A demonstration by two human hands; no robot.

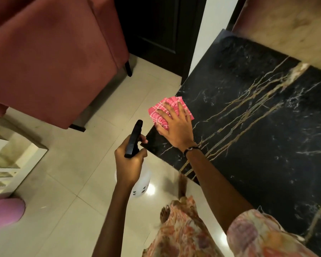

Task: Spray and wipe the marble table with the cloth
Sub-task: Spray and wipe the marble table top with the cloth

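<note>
**Cloth on the corner, sprayer held ready**

Nearest in, the left hand (131, 160) is wrapped tight around the neck of the spray bottle (137, 164), black trigger head up top, pale translucent body hanging below over the floor (67, 182). That bottle looks light plastic, likely slick if wet, and the neck under the trigger is the sensible place to hold it, exactly where it sits now.

A little farther, the right hand (174, 127) lies flat with its digits spread, pressing the pink checked cloth (170, 110) onto the near left corner of the black marble worktop (258, 127). The cloth is soft and bunched, part of it overhanging the edge, so a flat palm looks the best way to drive it. The marble looks hard, polished and slippery, with gold veins running across.

Beyond that, the worktop stretches away to the right with nothing visible on it. To the left stands a red upholstered chair (50, 62), well apart across the tiles; a dark door (156, 25) sits farthest back. The person's own feet are close under the edge.
</note>
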